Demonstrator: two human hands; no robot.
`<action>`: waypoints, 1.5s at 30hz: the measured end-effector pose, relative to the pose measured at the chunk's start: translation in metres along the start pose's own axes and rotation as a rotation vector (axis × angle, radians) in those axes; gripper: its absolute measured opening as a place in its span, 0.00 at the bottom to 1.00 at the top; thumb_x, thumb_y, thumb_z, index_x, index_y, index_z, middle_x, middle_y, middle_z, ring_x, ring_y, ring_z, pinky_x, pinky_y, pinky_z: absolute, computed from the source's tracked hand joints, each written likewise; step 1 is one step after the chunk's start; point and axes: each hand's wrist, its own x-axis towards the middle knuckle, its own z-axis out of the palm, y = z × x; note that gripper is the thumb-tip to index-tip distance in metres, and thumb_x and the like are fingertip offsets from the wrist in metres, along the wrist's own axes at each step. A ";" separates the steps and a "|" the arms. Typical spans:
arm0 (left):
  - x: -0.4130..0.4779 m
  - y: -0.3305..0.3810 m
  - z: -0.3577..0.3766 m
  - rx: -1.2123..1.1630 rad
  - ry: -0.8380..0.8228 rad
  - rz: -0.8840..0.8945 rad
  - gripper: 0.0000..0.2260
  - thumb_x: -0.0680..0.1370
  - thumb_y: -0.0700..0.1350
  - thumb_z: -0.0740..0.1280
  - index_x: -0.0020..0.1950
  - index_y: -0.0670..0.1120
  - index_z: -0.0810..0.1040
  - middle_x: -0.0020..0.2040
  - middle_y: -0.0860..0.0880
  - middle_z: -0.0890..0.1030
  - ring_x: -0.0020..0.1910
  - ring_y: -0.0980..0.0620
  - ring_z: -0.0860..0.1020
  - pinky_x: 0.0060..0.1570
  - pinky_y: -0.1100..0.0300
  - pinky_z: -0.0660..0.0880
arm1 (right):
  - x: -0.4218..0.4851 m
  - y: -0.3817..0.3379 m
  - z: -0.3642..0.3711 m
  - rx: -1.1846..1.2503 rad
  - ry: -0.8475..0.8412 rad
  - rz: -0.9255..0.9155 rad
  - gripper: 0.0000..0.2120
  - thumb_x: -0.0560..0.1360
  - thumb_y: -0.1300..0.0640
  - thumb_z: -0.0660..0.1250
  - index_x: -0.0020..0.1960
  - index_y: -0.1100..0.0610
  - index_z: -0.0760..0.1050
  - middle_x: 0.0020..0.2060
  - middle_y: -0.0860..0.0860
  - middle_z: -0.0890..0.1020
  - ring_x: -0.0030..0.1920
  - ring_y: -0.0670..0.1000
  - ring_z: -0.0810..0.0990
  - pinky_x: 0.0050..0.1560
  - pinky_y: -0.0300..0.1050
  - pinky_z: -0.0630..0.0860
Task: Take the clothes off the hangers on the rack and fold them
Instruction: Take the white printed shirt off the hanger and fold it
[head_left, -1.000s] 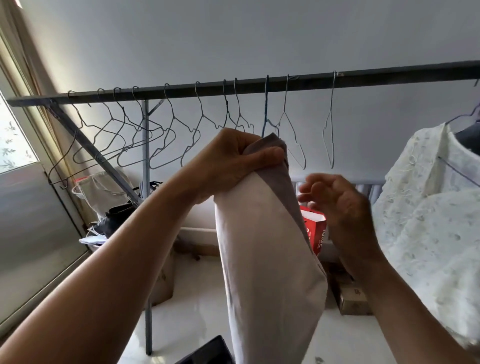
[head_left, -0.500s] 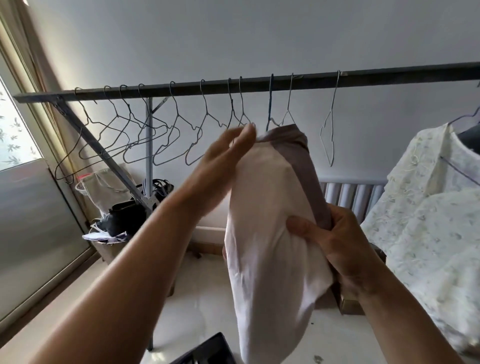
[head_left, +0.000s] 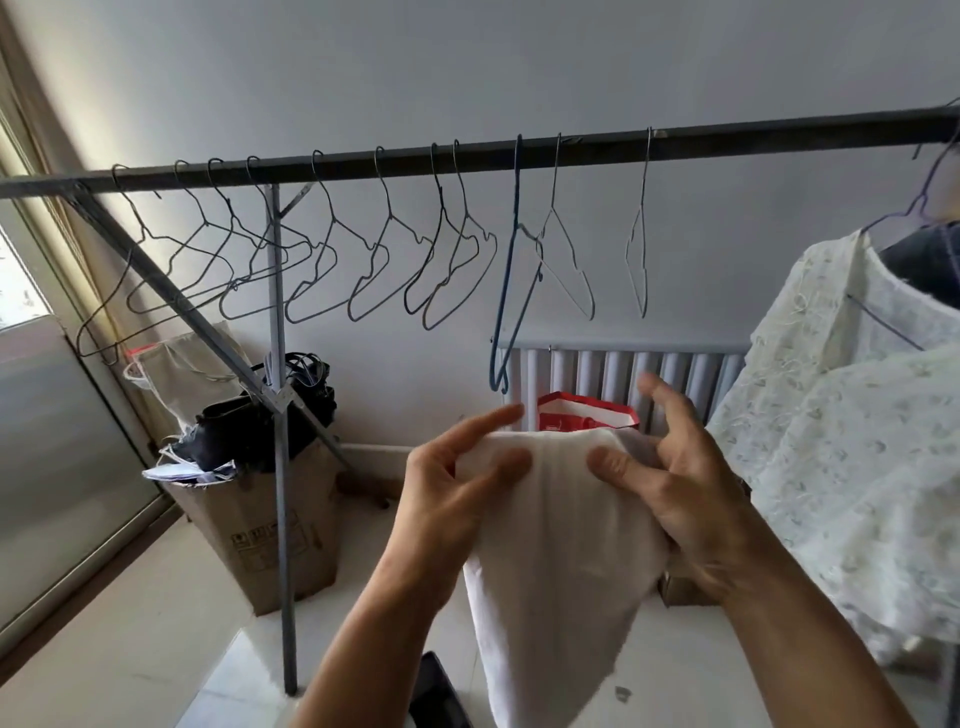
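Head-cam view, looking forward and up at a rack (head_left: 727, 146) w/ a dark bar running left to right. Centre, near: two bare hands hold a white cloth (head_left: 556, 561) in mid-air, below the bar and clear of any hanger. Left hand (head_left: 447, 499) pinches the cloth's top left edge between thumb and fingers; right hand (head_left: 680, 488) grips the top right, thumb pressed on the front, other fingers partly spread and blurred. The rest of the cloth hangs down between the forearms, prob. already doubled lengthwise; top edge is held level, likely to line up the next fold w/o a table.

Along the bar, many bare wire hangers (head_left: 363, 260) are bunched to the left, so most items look done. A blue hanger (head_left: 511, 270) hangs skewed just above the hands, also bare. Far right, a pale patterned top (head_left: 852, 415) is on a hanger (head_left: 904, 218) w/ a dark item behind it, both yet to be folded.

Behind, near the wall: a radiator (head_left: 623, 374), a red bag (head_left: 582, 415), and a box (head_left: 270, 519) at left w/ dark stuff on top.
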 end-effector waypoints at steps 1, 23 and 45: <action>-0.001 0.001 0.000 0.033 0.025 0.010 0.15 0.70 0.44 0.76 0.55 0.56 0.85 0.49 0.45 0.85 0.46 0.48 0.83 0.43 0.59 0.79 | -0.002 0.001 -0.002 -0.033 -0.074 -0.021 0.39 0.64 0.48 0.78 0.69 0.35 0.64 0.67 0.48 0.74 0.63 0.52 0.76 0.58 0.54 0.79; 0.022 0.014 -0.016 -0.193 -0.101 -0.164 0.29 0.64 0.69 0.71 0.43 0.42 0.85 0.41 0.41 0.82 0.37 0.45 0.80 0.37 0.57 0.77 | 0.014 -0.032 0.006 0.094 -0.017 -0.229 0.17 0.72 0.52 0.69 0.48 0.67 0.77 0.38 0.58 0.81 0.39 0.51 0.80 0.38 0.40 0.78; 0.020 -0.001 0.002 0.197 0.076 -0.141 0.17 0.72 0.57 0.72 0.40 0.42 0.83 0.38 0.42 0.85 0.36 0.50 0.81 0.39 0.53 0.78 | 0.002 0.007 -0.002 0.496 -0.056 0.314 0.12 0.76 0.58 0.66 0.57 0.62 0.79 0.47 0.59 0.86 0.45 0.55 0.86 0.37 0.44 0.81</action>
